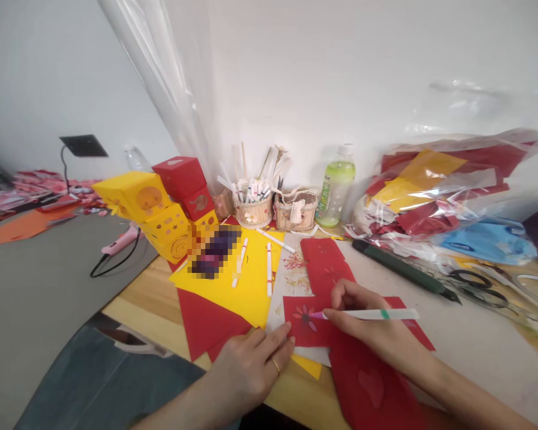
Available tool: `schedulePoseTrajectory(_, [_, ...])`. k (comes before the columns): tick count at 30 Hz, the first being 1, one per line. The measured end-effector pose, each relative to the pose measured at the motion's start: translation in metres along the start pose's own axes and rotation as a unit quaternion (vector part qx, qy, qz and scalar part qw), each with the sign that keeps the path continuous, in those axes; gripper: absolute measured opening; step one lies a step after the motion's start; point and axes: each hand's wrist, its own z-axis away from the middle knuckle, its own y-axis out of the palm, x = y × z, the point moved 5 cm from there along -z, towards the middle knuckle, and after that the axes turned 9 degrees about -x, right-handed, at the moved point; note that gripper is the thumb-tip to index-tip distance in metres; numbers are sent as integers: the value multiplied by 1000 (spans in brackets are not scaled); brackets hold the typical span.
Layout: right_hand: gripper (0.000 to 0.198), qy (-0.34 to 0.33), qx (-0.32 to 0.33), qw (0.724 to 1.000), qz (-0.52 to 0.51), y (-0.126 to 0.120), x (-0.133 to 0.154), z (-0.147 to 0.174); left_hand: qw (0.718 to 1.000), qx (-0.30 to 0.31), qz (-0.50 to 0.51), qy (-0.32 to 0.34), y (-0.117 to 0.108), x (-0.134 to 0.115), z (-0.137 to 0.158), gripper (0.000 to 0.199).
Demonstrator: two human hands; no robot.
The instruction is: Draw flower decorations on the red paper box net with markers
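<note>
A white marker pen [376, 313] with a green band is pinched in my right hand [358, 307]. Its pink tip touches a petal of a flower drawing [302, 319] on a cut-out sheet of red card [320, 254]. The card has several panels; a heart shape [371, 387] shows on the nearest one. Resting at the left edge of the flower panel is my left hand [255, 361], holding nothing, its fingers laid on the surface. Under the red card lies a light grey, paint-stained sheet [434, 328]. Two capped markers [269, 269] lie on yellow paper [251, 304] nearby.
Yellow boxes [132, 194] and red boxes [179, 174] are stacked at left. Small baskets [253, 214] with pens, a green drink bottle [336, 188] and bagged paper scraps [434, 203] line the wall. A dark green cutter [403, 272] and black-handled scissors [479, 286] lie at right.
</note>
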Motion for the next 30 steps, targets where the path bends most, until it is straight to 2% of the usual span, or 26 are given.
schedulePoseTrajectory(5, [22,-19,32,999,7,15,-9,-1,1000,-16,11,-21,-1,2,-2,27])
schedulePoseTrajectory(11, [22,-27,11,998,59,15,-16,6,999,-20,30,-38,1,5,1,27])
schedulePoseTrajectory(22, [24,-44,26,993,110,22,-19,9,995,-11,75,-59,2,8,4,29])
schedulePoseTrajectory(26, [26,-41,9,992,116,21,-19,10,996,0,70,-61,4,9,6,30])
schedulePoseTrajectory(30, [24,-49,27,991,120,23,-19,10,996,7,63,-56,7,8,8,30])
